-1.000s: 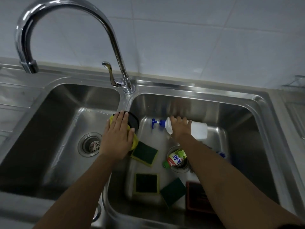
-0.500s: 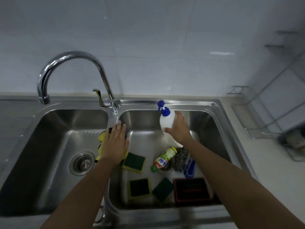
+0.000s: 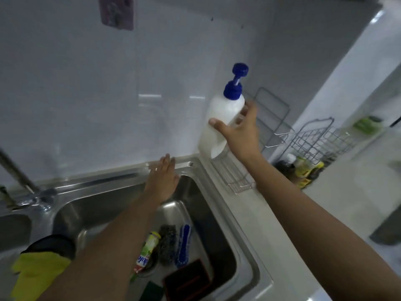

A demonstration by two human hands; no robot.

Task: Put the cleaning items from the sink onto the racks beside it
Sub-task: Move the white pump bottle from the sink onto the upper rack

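My right hand (image 3: 240, 131) grips a white pump bottle (image 3: 221, 118) with a blue pump top, held upright in the air above a low wire rack (image 3: 236, 177) on the counter beside the sink (image 3: 249, 253). My left hand (image 3: 162, 179) lies flat and open on the sink's back rim. In the right basin lie a small labelled bottle (image 3: 147, 250), a steel scourer (image 3: 167, 242), a blue brush (image 3: 183, 244), a dark red tray (image 3: 186, 281) and a green sponge (image 3: 152, 292). A yellow cloth (image 3: 36, 270) sits on the divider.
A taller wire rack (image 3: 273, 118) stands against the wall behind the low one. A wire basket (image 3: 319, 140) with bottles under it sits further right on the counter. The tap base (image 3: 41, 198) is at the left. A cloth (image 3: 116, 11) hangs on the wall.
My right hand has lifted the pump bottle out of the basin and carried it right, over the low rack. My left hand left the yellow cloth and moved to the sink's back rim.
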